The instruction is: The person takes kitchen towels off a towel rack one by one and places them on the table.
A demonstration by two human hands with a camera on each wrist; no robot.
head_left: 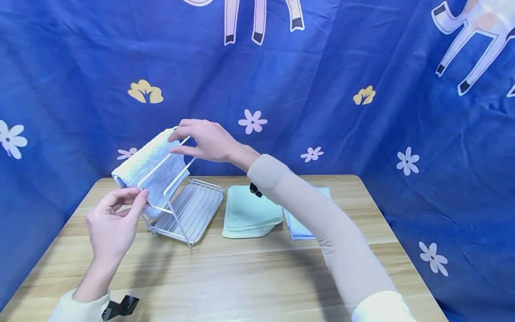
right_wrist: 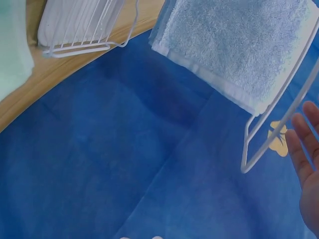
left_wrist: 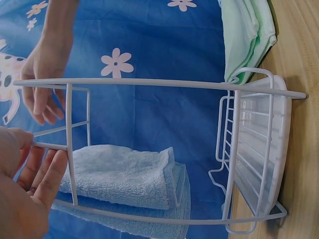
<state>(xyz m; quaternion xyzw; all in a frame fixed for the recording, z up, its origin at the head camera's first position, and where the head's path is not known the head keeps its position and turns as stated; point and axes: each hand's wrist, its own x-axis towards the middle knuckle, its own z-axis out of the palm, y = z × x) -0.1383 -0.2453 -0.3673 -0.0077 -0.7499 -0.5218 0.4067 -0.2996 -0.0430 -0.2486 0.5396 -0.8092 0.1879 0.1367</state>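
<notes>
A white wire rack (head_left: 177, 201) is standing on the bench (head_left: 241, 268), its base tray lying bare while a folded pale blue towel (head_left: 150, 165) is hanging over its upper bars, long axis slanting up and away to the right. The left hand (head_left: 114, 221) is pinching a lower bar beside the towel. The right hand (head_left: 205, 141) is holding the top bar with lightly curled fingers; green cloths (head_left: 249, 212) are lying stacked just right of the rack.

Left hand (head_left: 112, 223) raised, palm toward the body, thumb and forefinger pinched together – wrist straight, right hand (head_left: 205, 141) higher and further out, fingers extended and lightly bent – forearm in beige sleeve stretched diagonally forward
</notes>
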